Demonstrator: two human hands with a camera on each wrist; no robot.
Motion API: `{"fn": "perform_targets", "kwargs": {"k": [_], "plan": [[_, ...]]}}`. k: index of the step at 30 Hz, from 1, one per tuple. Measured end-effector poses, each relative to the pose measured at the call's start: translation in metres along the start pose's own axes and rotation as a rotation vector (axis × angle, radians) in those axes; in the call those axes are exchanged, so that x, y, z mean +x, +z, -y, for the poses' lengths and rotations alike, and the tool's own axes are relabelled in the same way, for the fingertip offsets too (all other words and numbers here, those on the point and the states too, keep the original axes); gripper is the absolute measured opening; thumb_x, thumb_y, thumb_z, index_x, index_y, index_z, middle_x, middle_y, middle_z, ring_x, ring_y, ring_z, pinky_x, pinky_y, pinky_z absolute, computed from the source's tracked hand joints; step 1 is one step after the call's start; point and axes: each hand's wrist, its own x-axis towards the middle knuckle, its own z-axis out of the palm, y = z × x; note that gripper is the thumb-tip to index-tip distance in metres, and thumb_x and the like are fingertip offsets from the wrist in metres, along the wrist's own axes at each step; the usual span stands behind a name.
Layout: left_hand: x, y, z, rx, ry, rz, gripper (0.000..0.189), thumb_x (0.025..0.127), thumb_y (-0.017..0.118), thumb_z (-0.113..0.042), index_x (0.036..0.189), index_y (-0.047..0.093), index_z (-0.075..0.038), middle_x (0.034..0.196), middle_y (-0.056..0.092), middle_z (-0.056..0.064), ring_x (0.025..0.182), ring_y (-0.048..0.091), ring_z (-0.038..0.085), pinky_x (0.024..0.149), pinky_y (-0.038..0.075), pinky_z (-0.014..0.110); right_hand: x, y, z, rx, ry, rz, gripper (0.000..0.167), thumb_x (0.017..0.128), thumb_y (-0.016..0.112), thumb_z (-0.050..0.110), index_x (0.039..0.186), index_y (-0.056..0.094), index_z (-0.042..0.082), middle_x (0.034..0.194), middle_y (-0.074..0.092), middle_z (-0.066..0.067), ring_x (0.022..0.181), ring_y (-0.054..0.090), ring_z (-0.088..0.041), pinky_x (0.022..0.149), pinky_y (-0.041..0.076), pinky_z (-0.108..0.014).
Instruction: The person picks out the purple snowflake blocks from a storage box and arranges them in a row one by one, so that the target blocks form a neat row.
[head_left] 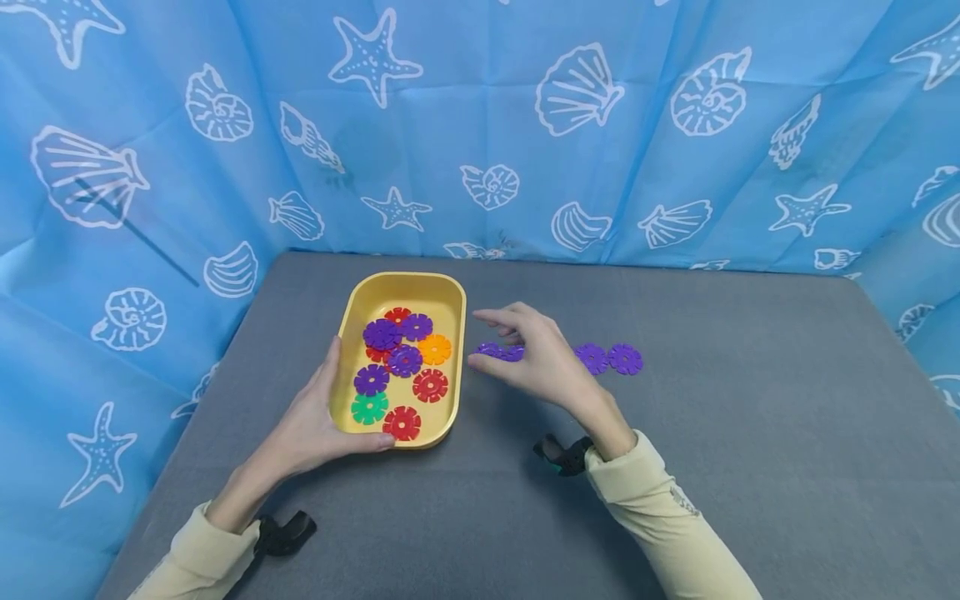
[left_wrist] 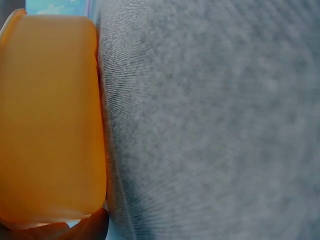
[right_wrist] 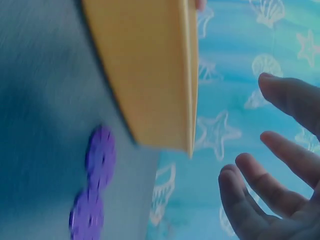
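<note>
A yellow plastic tray (head_left: 459, 367) stands on the table, holding several notched interlocking discs: purple (head_left: 372, 380), red (head_left: 431, 385), orange (head_left: 435, 349) and green (head_left: 370, 408). My left hand (head_left: 318, 421) grips its left side, with the thumb over the near rim. Just right of the tray, my right hand (head_left: 536, 354) hovers with fingers apart and nothing between them. Beneath it runs a row of purple discs (head_left: 626, 359), partly hidden by the hand. In the right wrist view two purple discs (right_wrist: 101, 157) lie beside the tray's wall (right_wrist: 150, 65).
A grey cloth covers the table (head_left: 772, 433). Behind and at the sides hangs a blue curtain (head_left: 465, 108) with white shells and starfish. Black straps (head_left: 285, 533) hang at both wrists.
</note>
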Motion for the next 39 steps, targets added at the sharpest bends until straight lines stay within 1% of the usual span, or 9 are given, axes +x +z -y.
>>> {"fn": "perform_targets", "kwargs": {"k": [4, 9, 15, 20, 24, 27, 31, 35, 39], "plan": [[-0.002, 0.000, 0.000, 0.012, -0.006, 0.005, 0.144, 0.069, 0.087, -0.059, 0.163, -0.016, -0.026, 0.170, 0.013, 0.020, 0.151, 0.030, 0.045, 0.109, 0.044, 0.067, 0.007, 0.014, 0.011, 0.055, -0.041, 0.058, 0.055, 0.086, 0.083, 0.021, 0.136, 0.065, 0.006, 0.121, 0.068, -0.015, 0.112, 0.067, -0.032, 0.097, 0.059, -0.046], [-0.005, 0.000, 0.000, 0.004, 0.004, 0.014, 0.140, 0.072, 0.086, -0.059, 0.164, -0.014, -0.025, 0.169, 0.016, 0.020, 0.147, 0.034, 0.043, 0.104, 0.051, 0.060, 0.017, 0.033, 0.024, 0.133, -0.043, 0.116, 0.054, 0.087, 0.083, 0.020, 0.137, 0.065, 0.010, 0.127, 0.067, -0.010, 0.116, 0.067, -0.028, 0.099, 0.059, -0.045], [-0.006, 0.001, 0.001, -0.010, 0.020, 0.014, 0.137, 0.074, 0.085, -0.056, 0.165, -0.012, -0.023, 0.165, 0.022, 0.019, 0.142, 0.040, 0.038, 0.098, 0.056, 0.052, 0.027, 0.055, 0.034, 0.184, -0.051, 0.146, 0.054, 0.087, 0.082, 0.020, 0.137, 0.065, 0.010, 0.132, 0.067, -0.009, 0.120, 0.065, -0.028, 0.098, 0.059, -0.045], [-0.007, 0.001, 0.001, -0.015, 0.023, 0.019, 0.136, 0.075, 0.085, -0.056, 0.164, -0.013, -0.024, 0.167, 0.021, 0.019, 0.141, 0.042, 0.038, 0.100, 0.056, 0.053, 0.034, 0.075, 0.040, 0.251, -0.088, 0.168, 0.053, 0.088, 0.082, 0.017, 0.137, 0.064, 0.007, 0.130, 0.068, -0.010, 0.118, 0.066, -0.032, 0.099, 0.058, -0.046], [-0.006, 0.000, 0.000, -0.014, 0.025, 0.021, 0.135, 0.075, 0.084, -0.056, 0.165, -0.012, -0.024, 0.168, 0.019, 0.019, 0.143, 0.040, 0.040, 0.099, 0.056, 0.052, 0.037, 0.090, 0.044, 0.288, -0.083, 0.184, 0.053, 0.089, 0.081, 0.016, 0.138, 0.063, 0.006, 0.134, 0.067, -0.011, 0.120, 0.067, -0.032, 0.101, 0.058, -0.044], [-0.005, 0.000, 0.000, 0.000, 0.020, 0.021, 0.135, 0.075, 0.083, -0.057, 0.165, -0.011, -0.023, 0.168, 0.018, 0.020, 0.145, 0.037, 0.042, 0.100, 0.055, 0.055, 0.039, 0.100, 0.046, 0.271, -0.047, 0.195, 0.054, 0.089, 0.080, 0.016, 0.139, 0.062, 0.006, 0.136, 0.065, -0.012, 0.121, 0.066, -0.031, 0.101, 0.058, -0.042], [-0.004, 0.001, 0.000, 0.020, 0.013, 0.019, 0.136, 0.075, 0.084, -0.057, 0.164, -0.012, -0.022, 0.170, 0.013, 0.022, 0.149, 0.032, 0.046, 0.105, 0.050, 0.061, 0.043, 0.112, 0.044, 0.222, 0.000, 0.208, 0.054, 0.089, 0.081, 0.016, 0.139, 0.063, 0.007, 0.136, 0.065, -0.013, 0.115, 0.066, -0.030, 0.099, 0.058, -0.034], [-0.004, 0.002, 0.001, 0.020, 0.022, 0.013, 0.138, 0.074, 0.085, -0.056, 0.164, -0.013, -0.022, 0.171, 0.011, 0.022, 0.149, 0.032, 0.047, 0.107, 0.048, 0.062, 0.047, 0.123, 0.039, 0.141, 0.039, 0.222, 0.055, 0.088, 0.082, 0.019, 0.139, 0.064, 0.008, 0.134, 0.067, -0.010, 0.110, 0.063, -0.024, 0.093, 0.056, -0.022], [-0.004, 0.002, 0.002, 0.008, 0.044, 0.006, 0.138, 0.074, 0.086, -0.053, 0.164, -0.013, -0.021, 0.170, 0.012, 0.022, 0.148, 0.035, 0.045, 0.107, 0.049, 0.060, 0.051, 0.131, 0.037, 0.076, 0.044, 0.233, 0.055, 0.088, 0.082, 0.019, 0.139, 0.064, 0.007, 0.132, 0.068, -0.010, 0.109, 0.060, -0.022, 0.092, 0.053, -0.020]]}}
